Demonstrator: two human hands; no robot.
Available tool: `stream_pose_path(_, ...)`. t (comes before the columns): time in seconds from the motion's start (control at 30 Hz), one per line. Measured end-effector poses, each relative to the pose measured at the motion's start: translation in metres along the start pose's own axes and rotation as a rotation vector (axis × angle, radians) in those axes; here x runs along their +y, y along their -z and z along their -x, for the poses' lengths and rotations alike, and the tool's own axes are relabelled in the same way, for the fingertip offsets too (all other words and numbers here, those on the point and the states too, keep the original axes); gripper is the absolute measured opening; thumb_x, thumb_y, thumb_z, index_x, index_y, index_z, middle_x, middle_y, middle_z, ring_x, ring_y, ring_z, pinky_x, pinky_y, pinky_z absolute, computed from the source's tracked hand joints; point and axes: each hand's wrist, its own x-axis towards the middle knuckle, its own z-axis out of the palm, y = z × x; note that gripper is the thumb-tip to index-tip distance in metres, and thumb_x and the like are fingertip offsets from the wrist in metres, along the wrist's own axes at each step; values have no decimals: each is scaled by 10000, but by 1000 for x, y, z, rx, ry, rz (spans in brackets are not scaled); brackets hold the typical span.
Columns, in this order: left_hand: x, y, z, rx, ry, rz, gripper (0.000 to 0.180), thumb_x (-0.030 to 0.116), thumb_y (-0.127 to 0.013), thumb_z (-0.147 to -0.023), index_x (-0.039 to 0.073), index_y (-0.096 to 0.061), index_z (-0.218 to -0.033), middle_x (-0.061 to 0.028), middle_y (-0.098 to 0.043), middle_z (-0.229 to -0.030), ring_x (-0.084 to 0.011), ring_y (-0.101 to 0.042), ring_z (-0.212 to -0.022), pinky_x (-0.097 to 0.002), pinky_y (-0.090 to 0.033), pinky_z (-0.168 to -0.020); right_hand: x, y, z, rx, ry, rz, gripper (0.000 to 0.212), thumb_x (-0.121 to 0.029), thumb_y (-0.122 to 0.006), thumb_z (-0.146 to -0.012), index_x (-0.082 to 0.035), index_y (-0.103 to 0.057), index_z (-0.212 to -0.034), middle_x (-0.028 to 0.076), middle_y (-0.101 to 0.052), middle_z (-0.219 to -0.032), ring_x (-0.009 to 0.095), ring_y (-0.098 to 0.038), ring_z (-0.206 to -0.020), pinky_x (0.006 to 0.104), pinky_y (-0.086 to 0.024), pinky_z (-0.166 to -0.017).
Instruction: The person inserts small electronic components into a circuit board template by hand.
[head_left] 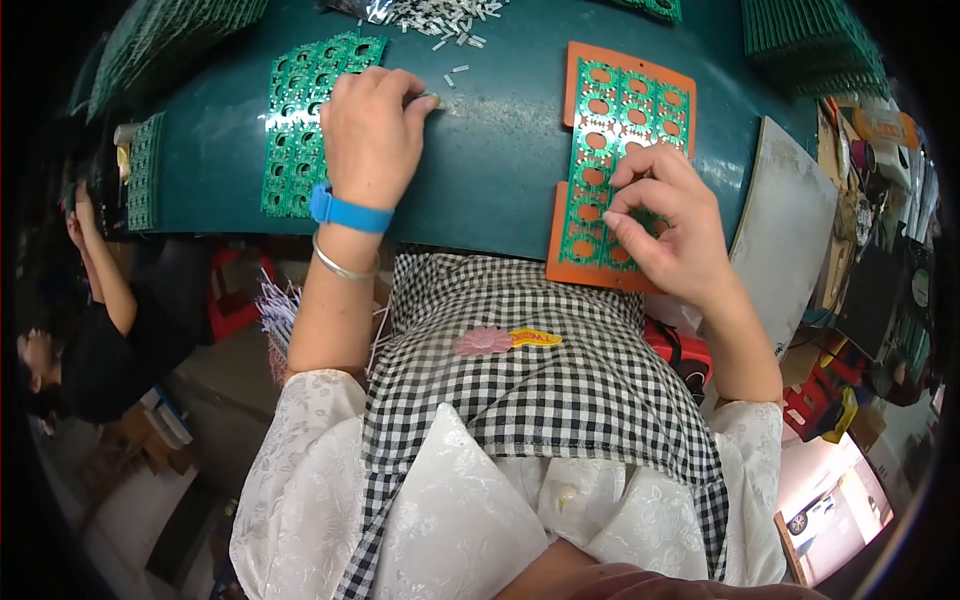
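My left hand (pixel 375 130) is above the green worktable, with its fingers curled and thumb drawn in. Something small and pale may be at the thumb tip, but it is too small to name. Beside this hand, on its left, lie green circuit board panels (pixel 290 140) with rows of dark oval cut-outs. On the right, another circuit board panel (pixel 617 125) sits on an orange plate (pixel 571 92), which shows through its holes. My right hand (pixel 670 225) hovers over the lower part of that panel, thumb and fingers pinched. Whatever is in the pinch cannot be made out.
A pile of small clear and metallic parts (pixel 445 14) lies at the far middle, with a few loose ones nearer. Stacked green panels stand at the far left (pixel 165 45) and far right (pixel 805 45). A grey board (pixel 785 205) leans by the table's right edge. Another person (pixel 110 310) is at the left.
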Motion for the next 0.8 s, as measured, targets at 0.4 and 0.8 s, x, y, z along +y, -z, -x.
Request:
stream_pose_path(0.4,-20,-10,-5,-194,155,33,168,181,-760,-797,44,-673,-839,-113,-649,-820,-314,-600,-819,-426,-497,-724,11,-15,14,-59,44,48,134,47,-741,-671,-15,-651,-748,58,-596,-930,238,-580,-897,347,-485,-798)
stream_pose_path(0.8,-3,-2,-10,-201,166,124,139,97,-705,-859,7,-599,-853,-125,-636,-734,-272,-608,-659,-352,-492,-608,14,-15,15,-51,67,78,155,40,-766,-662,-14,-661,-764,53,-596,-902,233,-581,-878,346,-490,-776)
